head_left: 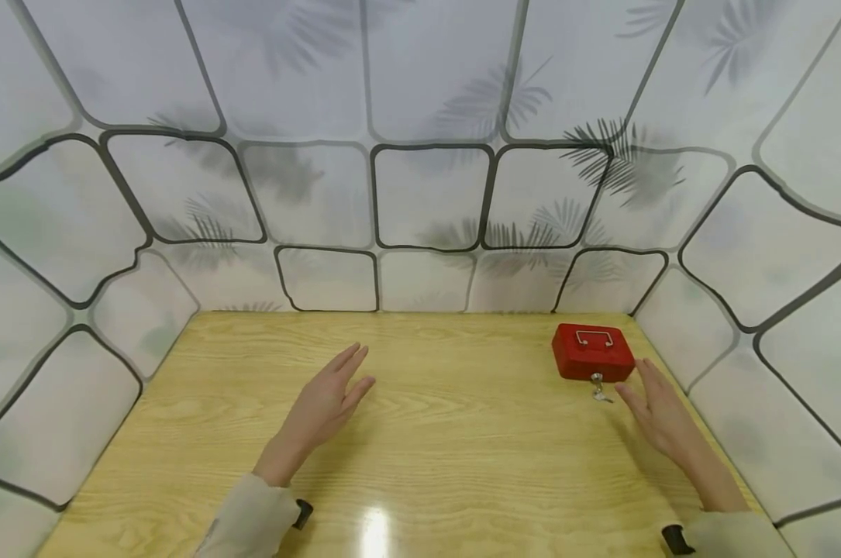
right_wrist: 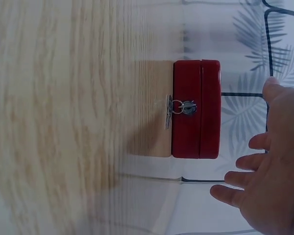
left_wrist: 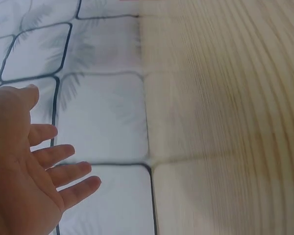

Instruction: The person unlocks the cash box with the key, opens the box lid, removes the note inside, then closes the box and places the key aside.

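Observation:
A red cash box with a wire handle on its lid stands at the back right of the table, its lid down. In its front lock sits a key, and a ring with a second key hangs from it. My right hand hovers just in front of the box's right corner, fingers extended and holding nothing. Left of the middle, my left hand is held over the bare wood, its fingers spread loosely and its palm turned inward, as the left wrist view also shows.
The glossy wooden table has a bright light reflection near its front. White wall covering with dark rounded outlines and grey leaf prints encloses the back and both sides. A black strap shows at the right sleeve.

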A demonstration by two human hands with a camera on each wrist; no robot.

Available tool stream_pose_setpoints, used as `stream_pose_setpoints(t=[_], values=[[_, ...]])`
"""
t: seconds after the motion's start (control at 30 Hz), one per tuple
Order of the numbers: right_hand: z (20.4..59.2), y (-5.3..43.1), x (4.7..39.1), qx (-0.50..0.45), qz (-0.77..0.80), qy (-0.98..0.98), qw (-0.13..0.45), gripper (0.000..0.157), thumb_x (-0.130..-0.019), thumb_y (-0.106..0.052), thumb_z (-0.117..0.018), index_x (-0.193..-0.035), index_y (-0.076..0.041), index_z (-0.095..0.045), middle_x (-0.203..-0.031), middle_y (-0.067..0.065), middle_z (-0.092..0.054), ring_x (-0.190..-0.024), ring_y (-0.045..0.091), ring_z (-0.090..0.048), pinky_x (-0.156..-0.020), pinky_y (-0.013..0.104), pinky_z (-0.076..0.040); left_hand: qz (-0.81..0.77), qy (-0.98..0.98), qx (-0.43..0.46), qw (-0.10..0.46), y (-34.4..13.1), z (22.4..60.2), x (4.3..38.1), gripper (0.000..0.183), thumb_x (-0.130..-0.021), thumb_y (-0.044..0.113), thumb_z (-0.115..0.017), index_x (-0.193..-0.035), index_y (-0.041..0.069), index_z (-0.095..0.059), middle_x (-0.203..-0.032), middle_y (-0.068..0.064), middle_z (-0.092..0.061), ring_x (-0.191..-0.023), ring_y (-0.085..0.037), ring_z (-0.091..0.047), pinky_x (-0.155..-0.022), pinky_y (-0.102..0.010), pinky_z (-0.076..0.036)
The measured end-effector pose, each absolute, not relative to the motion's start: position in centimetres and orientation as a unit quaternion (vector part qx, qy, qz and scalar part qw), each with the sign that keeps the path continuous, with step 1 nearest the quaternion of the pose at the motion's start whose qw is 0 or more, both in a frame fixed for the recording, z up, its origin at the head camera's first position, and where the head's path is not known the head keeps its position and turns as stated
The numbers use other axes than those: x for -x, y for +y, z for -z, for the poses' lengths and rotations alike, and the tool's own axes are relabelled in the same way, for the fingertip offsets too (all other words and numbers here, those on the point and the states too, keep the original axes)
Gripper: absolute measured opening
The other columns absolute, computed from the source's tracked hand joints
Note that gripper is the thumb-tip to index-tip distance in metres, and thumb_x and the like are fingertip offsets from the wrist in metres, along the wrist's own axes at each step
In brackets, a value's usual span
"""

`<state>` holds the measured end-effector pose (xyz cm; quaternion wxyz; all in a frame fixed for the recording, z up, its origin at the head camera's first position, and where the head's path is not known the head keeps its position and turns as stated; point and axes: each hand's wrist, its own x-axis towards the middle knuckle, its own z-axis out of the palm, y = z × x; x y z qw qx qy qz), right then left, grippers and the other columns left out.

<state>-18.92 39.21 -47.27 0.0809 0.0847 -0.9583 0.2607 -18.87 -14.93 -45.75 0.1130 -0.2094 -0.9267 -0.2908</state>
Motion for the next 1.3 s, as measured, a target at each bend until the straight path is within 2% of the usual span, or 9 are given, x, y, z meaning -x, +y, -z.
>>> stream_pose_setpoints(t=[0.17, 0.43, 0.6, 0.87, 1.13, 1.3], values=[[47.6, 40.0, 19.8, -0.063, -0.268, -0.957, 0.090, 0.072, -0.114, -0.033, -0.040, -0.150, 0.025, -0.019, -0.148, 0.052, -0.023, -0.137, 0.068, -0.022, -0.112, 0.075, -0.018, 0.321, -0.916, 0.222, 0.092, -11.8, 45.8, 19.8, 0.059, -0.110, 0.037, -0.052, -0.156, 0.001, -0.043, -0.159, -0.020, -0.043, -0.140, -0.040, -0.047, -0.109, -0.057, -0.043], [47.4, 41.0, 20.6, -0.027, -0.279, -0.956, 0.083, 0.072, -0.114, -0.037, -0.035, -0.151, 0.023, -0.021, -0.148, 0.050, -0.026, -0.127, 0.069, -0.033, -0.105, 0.077, -0.026, 0.397, -0.886, 0.238, 0.031, -7.2, 46.3, 21.3, 0.057, -0.110, 0.034, -0.052, -0.156, 0.002, -0.043, -0.159, -0.015, -0.044, -0.143, -0.033, -0.045, -0.115, -0.050, -0.039], [46.9, 41.0, 21.5, -0.016, -0.273, -0.959, 0.074, 0.074, -0.114, -0.040, -0.034, -0.151, 0.023, -0.021, -0.147, 0.050, -0.029, -0.125, 0.068, -0.037, -0.101, 0.078, -0.031, 0.427, -0.873, 0.237, 0.024, -4.6, 46.4, 22.0, 0.054, -0.111, 0.032, -0.050, -0.154, 0.001, -0.045, -0.157, -0.017, -0.045, -0.144, -0.035, -0.044, -0.116, -0.051, -0.038], [46.5, 40.8, 23.2, -0.019, -0.275, -0.958, 0.076, 0.070, -0.114, -0.035, -0.034, -0.147, 0.025, -0.026, -0.142, 0.052, -0.033, -0.123, 0.066, -0.043, -0.098, 0.074, -0.038, 0.455, -0.861, 0.228, 0.014, -1.4, 46.2, 22.7, 0.053, -0.111, 0.032, -0.050, -0.154, 0.001, -0.046, -0.157, -0.017, -0.046, -0.144, -0.035, -0.043, -0.116, -0.050, -0.038], [46.2, 40.8, 25.2, -0.014, -0.292, -0.954, 0.068, 0.059, -0.114, -0.025, -0.034, -0.147, 0.023, -0.028, -0.144, 0.048, -0.035, -0.125, 0.064, -0.044, -0.101, 0.071, -0.040, 0.480, -0.851, 0.213, 0.008, 0.9, 46.8, 23.8, 0.051, -0.111, 0.029, -0.050, -0.153, -0.001, -0.046, -0.153, -0.018, -0.050, -0.134, -0.035, -0.054, -0.104, -0.047, -0.051], [46.3, 40.3, 26.1, -0.003, -0.306, -0.949, 0.070, 0.055, -0.113, -0.021, -0.037, -0.147, 0.022, -0.031, -0.145, 0.047, -0.036, -0.127, 0.063, -0.044, -0.104, 0.069, -0.039, 0.493, -0.846, 0.205, 0.008, 2.1, 47.3, 24.2, 0.051, -0.111, 0.028, -0.049, -0.151, -0.004, -0.048, -0.149, -0.019, -0.053, -0.129, -0.035, -0.057, -0.102, -0.046, -0.052]])
